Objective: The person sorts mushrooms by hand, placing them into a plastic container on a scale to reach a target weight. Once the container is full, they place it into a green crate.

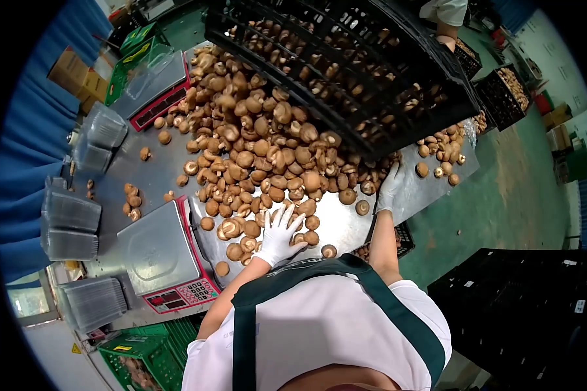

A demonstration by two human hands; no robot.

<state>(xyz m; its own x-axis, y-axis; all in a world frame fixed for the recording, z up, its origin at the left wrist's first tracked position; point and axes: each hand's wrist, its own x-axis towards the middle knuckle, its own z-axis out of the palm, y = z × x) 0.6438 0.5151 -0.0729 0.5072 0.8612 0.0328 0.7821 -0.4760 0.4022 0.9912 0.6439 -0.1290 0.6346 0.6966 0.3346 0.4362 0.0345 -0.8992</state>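
Observation:
Brown mushrooms [261,150] lie heaped on the metal table. My left hand [280,236], in a white glove, rests palm down with spread fingers among the mushrooms at the near edge of the heap. My right hand [389,189], also gloved, is at the heap's right side, by the low corner of a tilted black crate [372,85]; its fingers are stretched out, partly against the mushrooms. Mushrooms fill the crate, seen through its slatted side, above the heap. Another person's arm [447,32] reaches to the crate's far end.
Two scales with red frames, the nearer one [160,251] and the farther one [153,91], stand on the left. Clear plastic trays [70,218] are stacked at the left edge. Dark crates [515,313] stand at the lower right, a green crate [143,365] at the lower left.

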